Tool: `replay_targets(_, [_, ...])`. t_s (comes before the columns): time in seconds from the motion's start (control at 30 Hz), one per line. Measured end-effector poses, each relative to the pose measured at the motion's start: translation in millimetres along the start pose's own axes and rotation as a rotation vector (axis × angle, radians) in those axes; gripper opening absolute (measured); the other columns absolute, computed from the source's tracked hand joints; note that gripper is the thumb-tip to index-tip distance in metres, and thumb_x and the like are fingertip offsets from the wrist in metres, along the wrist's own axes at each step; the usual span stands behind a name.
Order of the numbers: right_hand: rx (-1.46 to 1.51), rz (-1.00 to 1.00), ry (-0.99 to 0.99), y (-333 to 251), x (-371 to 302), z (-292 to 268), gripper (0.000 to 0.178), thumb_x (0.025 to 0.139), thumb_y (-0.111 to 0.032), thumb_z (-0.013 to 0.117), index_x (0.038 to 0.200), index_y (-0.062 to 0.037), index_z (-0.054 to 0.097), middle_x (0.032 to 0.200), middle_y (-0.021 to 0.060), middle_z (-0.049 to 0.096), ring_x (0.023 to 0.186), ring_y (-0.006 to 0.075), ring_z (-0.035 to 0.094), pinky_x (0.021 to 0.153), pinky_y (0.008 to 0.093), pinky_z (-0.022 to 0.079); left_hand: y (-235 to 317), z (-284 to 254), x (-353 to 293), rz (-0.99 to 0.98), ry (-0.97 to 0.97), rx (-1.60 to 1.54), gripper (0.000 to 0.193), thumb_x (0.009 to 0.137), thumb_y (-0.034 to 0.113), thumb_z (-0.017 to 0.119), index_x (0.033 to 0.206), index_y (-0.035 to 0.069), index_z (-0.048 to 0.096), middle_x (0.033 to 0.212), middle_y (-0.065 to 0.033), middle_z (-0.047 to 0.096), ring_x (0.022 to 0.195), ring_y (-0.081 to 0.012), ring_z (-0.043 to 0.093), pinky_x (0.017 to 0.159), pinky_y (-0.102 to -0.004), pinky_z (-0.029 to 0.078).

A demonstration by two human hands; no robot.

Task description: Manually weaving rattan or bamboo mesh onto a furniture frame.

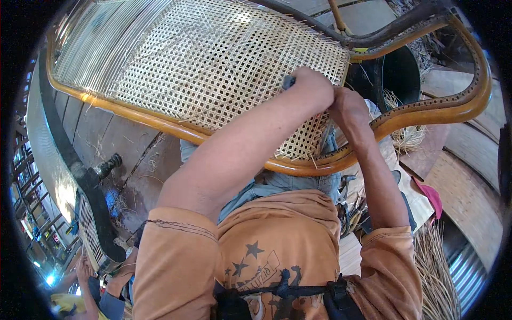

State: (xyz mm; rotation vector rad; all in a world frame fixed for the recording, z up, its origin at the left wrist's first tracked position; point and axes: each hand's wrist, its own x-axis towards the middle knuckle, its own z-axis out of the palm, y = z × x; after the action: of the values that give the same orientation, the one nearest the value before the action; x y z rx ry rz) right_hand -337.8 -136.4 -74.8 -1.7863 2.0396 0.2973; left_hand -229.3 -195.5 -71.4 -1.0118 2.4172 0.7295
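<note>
Left hand (312, 85): fisted around a dark tool handle (288, 81) over woven cane panel (213, 64). Right hand (349, 106): closed, contents not discernible, beside wooden chair frame (426, 109).

No package, label, sign or screen showed anywhere in the head view.
</note>
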Motion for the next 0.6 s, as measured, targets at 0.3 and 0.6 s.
replay_targets(0.3, [-0.058,0.065,-0.083,-7,8,-3,0.023,0.079,-0.023,0.059,0.094,-0.0078,0.069,0.095,0.0185,0.066,0.092,0.0345,0.063,0.077,0.0434,0.050,-3,-4,6,-0.015,-0.045,0.036,0.031,0.084,0.019,0.050,0.108,0.011,0.067,0.111,-0.0102,0.064,0.101,-0.0248,0.063,0.080,-0.0437,0.048])
replay_targets(0.6, [-0.277,0.013,-0.085,-17,12,-8,0.019,0.078,-0.016,0.056,0.090,-0.0084,0.068,0.089,0.0160,0.067,0.087,0.0344,0.064,0.075,0.0443,0.050,-18,3,-5,-0.003,0.013,-0.107,0.027,0.078,0.018,0.056,0.100,0.010,0.069,0.103,-0.0122,0.066,0.095,-0.0269,0.064,0.079,-0.0406,0.051])
